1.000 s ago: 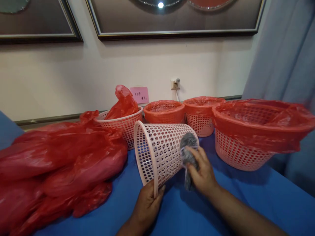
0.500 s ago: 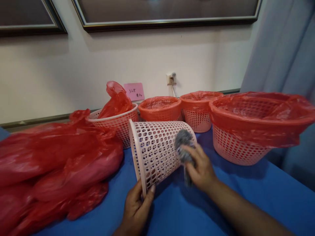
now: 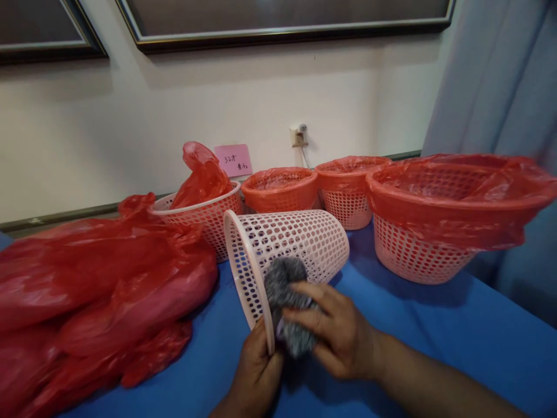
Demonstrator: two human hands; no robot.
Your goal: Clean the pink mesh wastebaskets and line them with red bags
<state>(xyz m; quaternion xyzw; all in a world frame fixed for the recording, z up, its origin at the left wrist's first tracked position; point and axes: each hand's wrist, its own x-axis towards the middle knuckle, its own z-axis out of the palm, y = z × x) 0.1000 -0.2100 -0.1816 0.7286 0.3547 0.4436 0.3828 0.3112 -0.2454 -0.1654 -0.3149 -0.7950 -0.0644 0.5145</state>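
Note:
A pale pink plastic basket (image 3: 322,238) with a perforated wall lies tilted on its side, its mouth facing left. My left hand (image 3: 259,366) is closed on the lower part of its rim, thumb outside and fingers partly hidden behind the rim. In my right hand (image 3: 342,331) is a bunched grey cloth (image 3: 287,284), pressed against the basket's outer wall close to the rim. Some of the cloth hangs below the fingers.
Red plastic bags (image 3: 108,290) are heaped at left on the blue tabletop (image 3: 435,348). Behind stands a basket (image 3: 213,226) with a red bag in it. Red-lined baskets stand along the wall, the largest lined basket (image 3: 422,249) at right. A pink note (image 3: 234,160) leans there.
My right hand has moved the cloth from the basket's base end left and down toward the rim. The basket has turned slightly, and my left hand has shifted a little right with the rim.

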